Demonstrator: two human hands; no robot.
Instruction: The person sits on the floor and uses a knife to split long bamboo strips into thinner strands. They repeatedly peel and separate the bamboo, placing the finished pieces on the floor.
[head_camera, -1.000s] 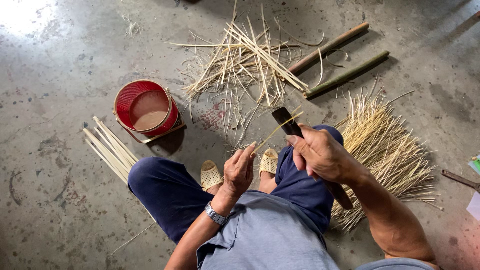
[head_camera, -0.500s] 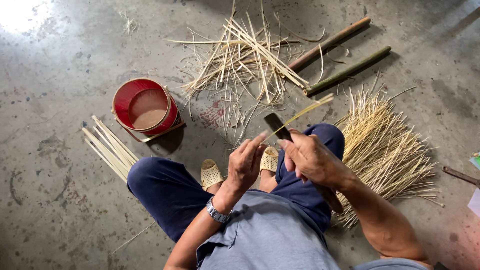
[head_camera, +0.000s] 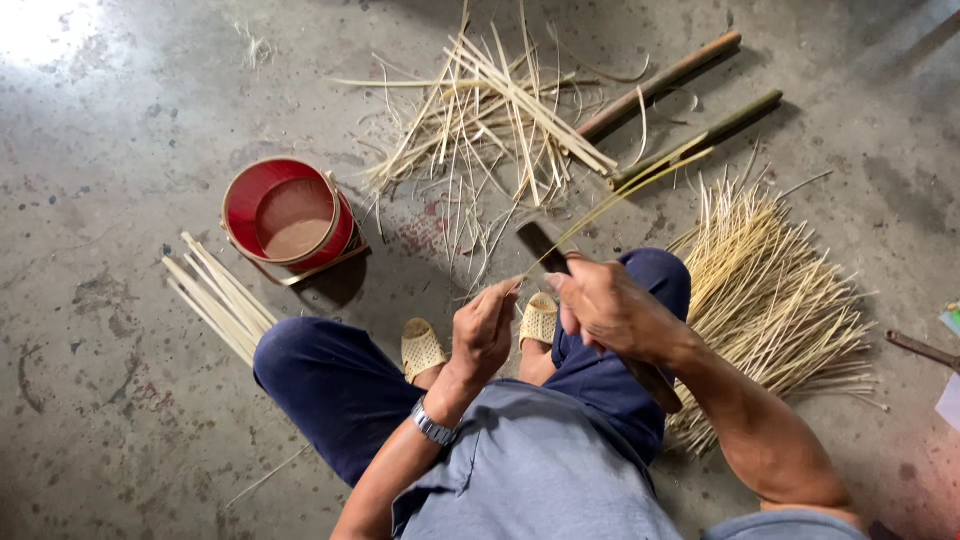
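I am crouched on a concrete floor. My right hand (head_camera: 612, 308) grips a dark-bladed knife (head_camera: 541, 244), its blade pointing up and away from me. My left hand (head_camera: 484, 326) pinches the near end of a thin bamboo strip (head_camera: 630, 190), which runs across the blade and slants up to the right. The two hands sit close together above my knees and woven sandals (head_camera: 423, 348).
A red bucket (head_camera: 288, 214) stands at the left, with a bundle of pale flat slats (head_camera: 215, 296) beside it. Loose bamboo splints (head_camera: 495, 110) lie ahead, two bamboo poles (head_camera: 690, 100) beyond them, and a fan of thin sticks (head_camera: 775, 290) at my right.
The strip has slid further out to the upper right across the blade, and my left hand has moved up closer to the knife.
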